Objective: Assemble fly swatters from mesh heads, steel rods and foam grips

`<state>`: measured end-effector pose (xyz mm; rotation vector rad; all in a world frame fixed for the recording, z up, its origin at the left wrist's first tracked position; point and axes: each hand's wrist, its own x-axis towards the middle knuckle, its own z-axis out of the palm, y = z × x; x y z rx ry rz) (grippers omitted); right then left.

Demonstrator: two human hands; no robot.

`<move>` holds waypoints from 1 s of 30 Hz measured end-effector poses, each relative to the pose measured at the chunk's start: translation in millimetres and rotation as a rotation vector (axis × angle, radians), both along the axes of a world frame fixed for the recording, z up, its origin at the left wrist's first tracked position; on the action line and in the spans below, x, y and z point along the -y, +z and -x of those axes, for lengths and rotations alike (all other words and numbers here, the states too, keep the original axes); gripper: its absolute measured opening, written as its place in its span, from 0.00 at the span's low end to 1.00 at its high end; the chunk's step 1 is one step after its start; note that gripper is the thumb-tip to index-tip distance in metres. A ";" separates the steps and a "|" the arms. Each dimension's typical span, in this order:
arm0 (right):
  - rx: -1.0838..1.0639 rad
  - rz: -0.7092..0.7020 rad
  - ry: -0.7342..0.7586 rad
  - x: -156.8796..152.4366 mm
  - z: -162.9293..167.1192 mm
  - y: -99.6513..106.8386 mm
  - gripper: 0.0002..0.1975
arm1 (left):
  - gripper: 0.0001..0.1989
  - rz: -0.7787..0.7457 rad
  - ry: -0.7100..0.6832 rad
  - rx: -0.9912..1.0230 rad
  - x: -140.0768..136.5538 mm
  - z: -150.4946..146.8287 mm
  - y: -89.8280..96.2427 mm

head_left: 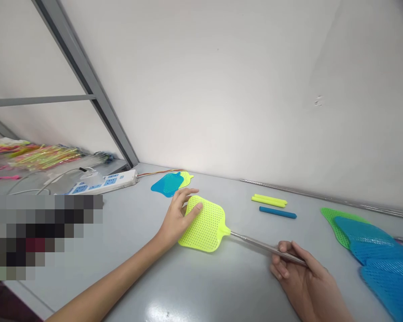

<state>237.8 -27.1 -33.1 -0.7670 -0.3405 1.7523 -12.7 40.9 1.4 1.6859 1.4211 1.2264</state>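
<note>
A yellow-green fly swatter point(204, 223) with a metal rod is held between my two hands above the grey table. My left hand point(181, 212) grips the edge of its perforated head, thumb on top and the fingers partly behind it. My right hand point(302, 273) is closed around the metal rod point(255, 243). Beyond my left hand lie a blue swatter head point(167, 184) and a yellow one point(186, 179), overlapping. Two yellow handle sleeves point(269, 200) and a blue sleeve point(277, 212) lie behind the rod.
Long metal rods point(322, 197) lie along the wall. Blue swatter heads point(372, 241) and a green one point(334, 223) are piled at the right. At the left are a power strip point(104, 182), a metal frame point(97, 98) and bagged colourful pieces point(50, 156).
</note>
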 end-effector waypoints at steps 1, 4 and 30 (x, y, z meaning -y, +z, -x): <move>-0.012 0.002 -0.010 -0.9 -0.1 -0.3 0.12 | 0.17 0.074 -0.004 0.109 -1.1 0.6 -0.1; -0.027 -0.001 -0.032 -2.5 0.1 -0.3 0.11 | 0.18 0.374 -0.127 0.408 -2.5 2.1 2.8; 0.034 0.024 -0.103 -0.3 3.2 3.1 0.10 | 0.13 0.713 -0.413 0.509 15.3 -4.2 15.4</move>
